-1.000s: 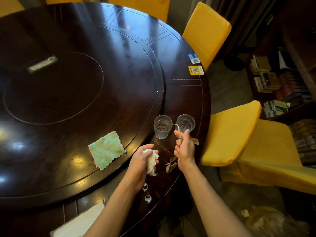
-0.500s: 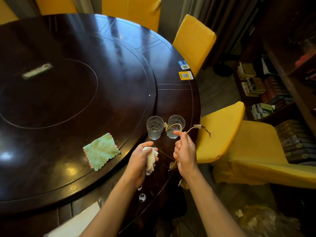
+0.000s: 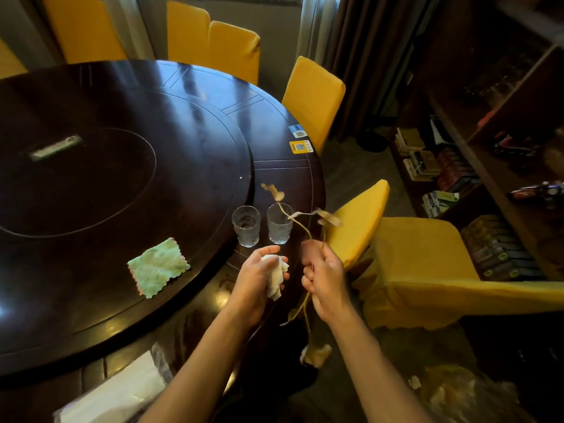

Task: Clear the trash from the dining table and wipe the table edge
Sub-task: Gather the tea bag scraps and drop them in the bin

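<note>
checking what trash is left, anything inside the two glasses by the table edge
Both glasses look empty through their clear walls. The right hand holds dried stems that cross in front of the right glass's rim, so that bit of it is hidden.

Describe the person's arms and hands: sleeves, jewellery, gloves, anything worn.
Both forearms are bare as far as the frame shows; no sleeves are visible. The left hand and right hand wear no gloves, and no watch, bracelet or ring is visible.

Right hand grips dried stems; left hand clutches tissue.
</note>
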The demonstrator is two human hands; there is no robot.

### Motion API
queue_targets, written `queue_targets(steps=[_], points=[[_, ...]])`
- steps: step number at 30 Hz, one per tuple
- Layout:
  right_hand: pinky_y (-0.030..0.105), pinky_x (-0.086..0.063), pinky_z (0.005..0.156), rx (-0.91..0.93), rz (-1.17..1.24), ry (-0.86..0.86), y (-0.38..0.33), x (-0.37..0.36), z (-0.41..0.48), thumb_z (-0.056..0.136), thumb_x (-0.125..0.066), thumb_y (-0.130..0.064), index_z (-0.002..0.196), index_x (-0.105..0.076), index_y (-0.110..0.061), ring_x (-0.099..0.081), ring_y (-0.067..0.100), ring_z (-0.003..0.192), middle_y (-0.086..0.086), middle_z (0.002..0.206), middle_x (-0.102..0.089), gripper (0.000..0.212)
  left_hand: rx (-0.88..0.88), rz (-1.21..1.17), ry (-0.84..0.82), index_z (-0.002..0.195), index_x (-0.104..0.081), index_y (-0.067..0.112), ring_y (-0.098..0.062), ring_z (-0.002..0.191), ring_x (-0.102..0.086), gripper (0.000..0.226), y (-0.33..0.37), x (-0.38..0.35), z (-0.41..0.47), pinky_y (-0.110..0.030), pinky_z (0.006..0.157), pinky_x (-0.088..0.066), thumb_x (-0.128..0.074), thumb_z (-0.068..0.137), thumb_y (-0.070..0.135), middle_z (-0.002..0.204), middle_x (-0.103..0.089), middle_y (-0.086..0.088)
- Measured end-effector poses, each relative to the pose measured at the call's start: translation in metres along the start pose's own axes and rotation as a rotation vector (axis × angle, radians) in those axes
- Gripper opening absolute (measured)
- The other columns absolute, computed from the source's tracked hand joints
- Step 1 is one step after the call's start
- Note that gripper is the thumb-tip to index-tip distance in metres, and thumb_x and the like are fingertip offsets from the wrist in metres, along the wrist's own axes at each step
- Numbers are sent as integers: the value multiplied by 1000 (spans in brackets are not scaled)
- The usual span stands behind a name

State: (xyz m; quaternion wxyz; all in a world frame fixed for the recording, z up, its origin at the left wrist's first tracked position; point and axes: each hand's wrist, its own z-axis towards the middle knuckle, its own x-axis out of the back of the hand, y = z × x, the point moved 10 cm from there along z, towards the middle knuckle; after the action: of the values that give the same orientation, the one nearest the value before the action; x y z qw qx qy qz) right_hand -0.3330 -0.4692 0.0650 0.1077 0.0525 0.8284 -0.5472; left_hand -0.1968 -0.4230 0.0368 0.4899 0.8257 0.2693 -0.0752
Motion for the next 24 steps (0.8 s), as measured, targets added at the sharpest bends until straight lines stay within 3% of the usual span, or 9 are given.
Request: queue_targets(steps=[5,8,10,11,14,15,17,20,24], points=[[15,-27,36,-70,19,52,6,41,-32,109,-41,-30,113,-64,-12,-35,1,38,-4,66,-39,30,-34,5,3,122,-61,11,-31,88,-68,25,-22,-44,-31,-40,70,-53,-54,98,10,99,-74,-12],[14,-36,38,-125,46,24,14,56,-55,108,-32,-47,119,-64,-17,-49,0,41,-8,56,-51,45,-27,8,-23,124,-58,7,-29,73,-67,25,-40,-74,-52,-35,55,-52,-49,100,9,87,-75,-13],[23,-31,46,-139,122,-8,18,63,-68,108,-26,-48,128,-61,-4,-45,8,52,18,60,-48,60,-19,-1,-34,127,-53,4,-24,58,-64,27,-54,-90,-66,-32,45,-50,-47,100,6,75,-71,-12],[26,-27,48,-137,129,-25,20,68,-74,108,-24,-47,126,-59,2,-38,12,55,27,63,-40,63,-16,1,-27,128,-52,4,-23,55,-62,28,-61,-95,-73,-32,43,-49,-47,100,6,73,-69,-12],[24,-30,43,-127,44,-45,27,85,-88,107,-29,-43,91,-56,-5,-43,14,53,4,58,-45,49,-15,14,12,128,-54,7,-22,60,-66,30,-76,-102,-92,-31,46,-52,-49,99,7,80,-71,-11],[21,-40,45,-122,-4,-38,29,91,-93,108,-33,-39,83,-59,-6,-56,14,56,-1,62,-58,49,-17,23,37,127,-57,9,-22,69,-70,29,-81,-101,-96,-31,51,-55,-51,99,8,89,-74,-12],[20,-56,61,-119,-106,-27,34,99,-100,109,-39,-32,95,-70,-22,-73,10,77,-3,86,-74,35,-21,64,76,126,-62,14,-28,96,-73,28,-90,-100,-103,-35,69,-60,-53,99,13,111,-73,-16],[37,-55,97,-103,-260,-40,41,100,-115,108,-39,-40,132,-62,-20,-64,18,115,9,128,-62,39,19,65,50,115,-68,12,-34,108,-67,27,-107,-114,-116,-47,98,-52,-49,103,26,111,-69,-22],[32,-53,96,21,-328,26,32,109,-130,105,-45,-46,140,-54,-21,-58,18,120,7,135,-55,44,46,-20,74,114,-66,23,-12,88,-69,34,-117,-129,-128,-28,79,-55,-39,106,42,99,-69,0]])
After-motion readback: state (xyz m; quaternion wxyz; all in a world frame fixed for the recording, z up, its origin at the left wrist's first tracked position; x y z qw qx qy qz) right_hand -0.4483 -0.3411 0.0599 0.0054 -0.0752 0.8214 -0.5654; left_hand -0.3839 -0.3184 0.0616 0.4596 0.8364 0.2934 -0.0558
